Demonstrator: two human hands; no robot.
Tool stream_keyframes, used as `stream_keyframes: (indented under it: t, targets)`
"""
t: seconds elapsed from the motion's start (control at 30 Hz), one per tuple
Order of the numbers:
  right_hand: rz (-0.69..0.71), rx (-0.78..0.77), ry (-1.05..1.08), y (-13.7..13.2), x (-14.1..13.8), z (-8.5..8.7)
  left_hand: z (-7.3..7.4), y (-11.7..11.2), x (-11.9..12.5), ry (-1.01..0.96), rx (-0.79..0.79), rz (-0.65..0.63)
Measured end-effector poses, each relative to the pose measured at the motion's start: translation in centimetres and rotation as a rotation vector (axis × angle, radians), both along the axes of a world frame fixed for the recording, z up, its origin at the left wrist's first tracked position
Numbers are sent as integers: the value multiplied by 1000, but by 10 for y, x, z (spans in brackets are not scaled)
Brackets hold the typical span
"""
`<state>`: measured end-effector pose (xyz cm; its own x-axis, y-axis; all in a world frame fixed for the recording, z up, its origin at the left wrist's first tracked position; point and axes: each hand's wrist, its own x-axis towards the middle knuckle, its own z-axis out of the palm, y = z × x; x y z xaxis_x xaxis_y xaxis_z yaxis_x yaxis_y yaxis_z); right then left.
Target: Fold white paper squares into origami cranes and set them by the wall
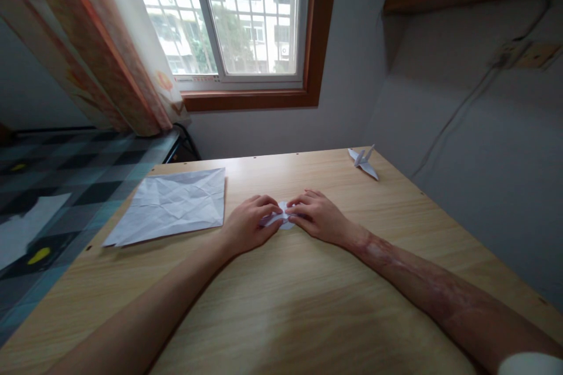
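Note:
A small piece of folded white paper [287, 225] lies on the wooden table between my two hands. My left hand [251, 224] grips its left side, thumb at the near edge and fingers on top. On the opposite side, my right hand [320, 217] pinches the paper with its thumb and fingertips. Rounded white edges show between the fingertips at the far and near sides. My fingers cover most of the rest, so the full folded shape cannot be made out. Both forearms reach in from the bottom corners.
Creased white sheets [180, 202] lie to the left on the wooden table [281, 304]. A folded paper crane [362, 163] sits at the far right corner. Beside the table's left edge is a checked cloth surface [88, 187] with white paper [33, 225] on it.

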<state>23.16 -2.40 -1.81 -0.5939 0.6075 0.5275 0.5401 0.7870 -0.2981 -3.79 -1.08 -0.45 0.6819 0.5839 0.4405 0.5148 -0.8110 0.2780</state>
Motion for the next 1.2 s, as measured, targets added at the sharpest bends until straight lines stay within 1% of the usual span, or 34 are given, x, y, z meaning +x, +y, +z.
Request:
stream_keyframes:
  t: [0.23, 0.5, 0.77, 0.93, 1.07, 1.2]
  targets:
    - [0, -33, 28, -1, 0, 1, -2, 2, -2, 24, -17, -2]
    - [-1, -17, -14, 2, 0, -4, -3, 2, -2, 39, 2, -2]
    - [20, 32, -87, -2, -2, 2, -2, 0, 0, 50, 9, 22]
    - [10, 24, -57, -2, -2, 1, -1, -1, 1, 35, -3, 31]
    - [-11, -15, -35, -2, -2, -1, -2, -1, 1, 13, -10, 71]
    - [-28, -60, 2, -3, -2, 0, -1, -1, 1, 64, 23, 145]
